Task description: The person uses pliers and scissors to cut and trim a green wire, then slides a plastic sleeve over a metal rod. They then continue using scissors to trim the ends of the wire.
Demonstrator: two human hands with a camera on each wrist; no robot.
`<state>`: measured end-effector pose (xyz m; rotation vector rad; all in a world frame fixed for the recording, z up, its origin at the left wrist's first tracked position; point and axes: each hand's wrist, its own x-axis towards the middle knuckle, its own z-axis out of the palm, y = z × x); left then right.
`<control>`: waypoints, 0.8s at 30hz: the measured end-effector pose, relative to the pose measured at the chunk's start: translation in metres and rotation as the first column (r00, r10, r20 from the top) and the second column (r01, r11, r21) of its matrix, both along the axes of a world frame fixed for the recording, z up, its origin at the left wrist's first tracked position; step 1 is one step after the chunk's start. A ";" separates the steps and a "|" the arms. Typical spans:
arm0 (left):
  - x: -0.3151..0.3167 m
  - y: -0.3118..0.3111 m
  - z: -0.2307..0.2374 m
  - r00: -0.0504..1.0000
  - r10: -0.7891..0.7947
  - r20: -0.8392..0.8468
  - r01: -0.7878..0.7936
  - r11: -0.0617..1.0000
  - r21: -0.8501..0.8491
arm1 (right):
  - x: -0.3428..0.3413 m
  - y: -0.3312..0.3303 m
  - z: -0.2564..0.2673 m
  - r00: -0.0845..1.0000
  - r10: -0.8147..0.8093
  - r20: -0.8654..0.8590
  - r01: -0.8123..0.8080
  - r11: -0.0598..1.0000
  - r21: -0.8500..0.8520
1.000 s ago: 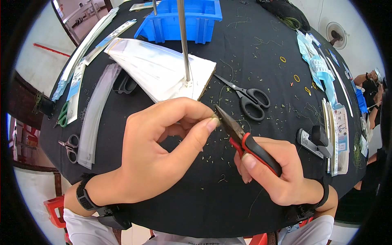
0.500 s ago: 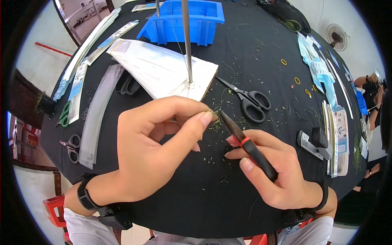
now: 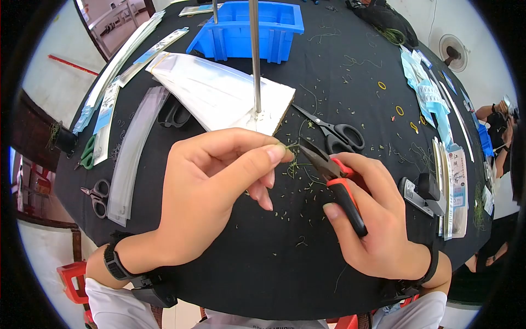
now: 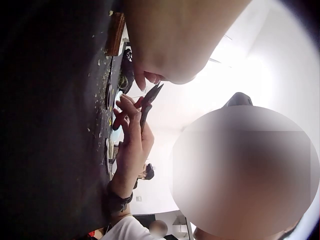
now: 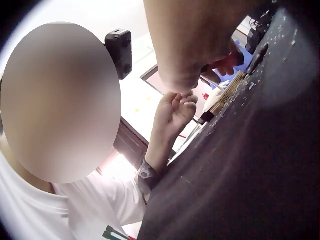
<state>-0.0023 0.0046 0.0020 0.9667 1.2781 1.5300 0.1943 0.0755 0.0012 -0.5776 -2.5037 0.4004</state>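
In the head view my left hand [image 3: 205,186] pinches a thin green strand [image 3: 292,146] between thumb and forefinger, and its short end sticks out to the right. My right hand [image 3: 381,219] grips pointed pliers [image 3: 347,200] with red and black handles. Their jaws stand apart, tips right by the strand's end. The left wrist view shows the pliers [image 4: 150,100] just below the left fingertips. In the right wrist view the left hand [image 5: 175,111] shows beyond the right one, and the pliers are mostly hidden. Green clippings [image 3: 282,211] lie scattered on the black cloth under both hands.
Black scissors [image 3: 345,138] lie behind the pliers. A white board [image 3: 274,104] with a metal rod [image 3: 255,60] stands ahead, partly under clear sleeves [image 3: 192,82]. Behind it is a blue bin [image 3: 252,33]. Small scissors [image 3: 99,197] lie left, a stapler [image 3: 422,194] right.
The pliers turned in my right hand; their jaws, together half a second ago, now stand apart. My left hand keeps its pinch, its lower fingers now more extended.
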 end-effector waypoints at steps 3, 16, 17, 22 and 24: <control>-0.001 0.001 0.001 0.998 -0.017 0.052 0.018 0.999 -0.027 | -0.001 0.000 -0.001 1.000 -0.002 0.013 0.002 1.000 0.012; 0.000 0.001 0.000 0.998 -0.038 0.048 0.038 0.999 -0.001 | -0.003 -0.001 -0.003 1.000 0.012 0.004 -0.012 0.998 0.057; 0.000 0.001 0.000 0.998 -0.040 0.038 0.040 0.999 0.005 | -0.002 -0.001 -0.004 1.000 0.017 -0.004 -0.017 0.999 0.034; 0.002 -0.001 0.002 0.985 -0.020 -0.174 0.031 0.997 0.065 | 0.001 -0.003 -0.002 0.997 0.035 -0.071 -0.041 0.995 -0.087; 0.002 -0.003 0.003 0.971 -0.012 -0.237 0.032 0.996 0.079 | 0.000 -0.004 -0.003 0.992 0.032 -0.119 -0.047 0.991 -0.128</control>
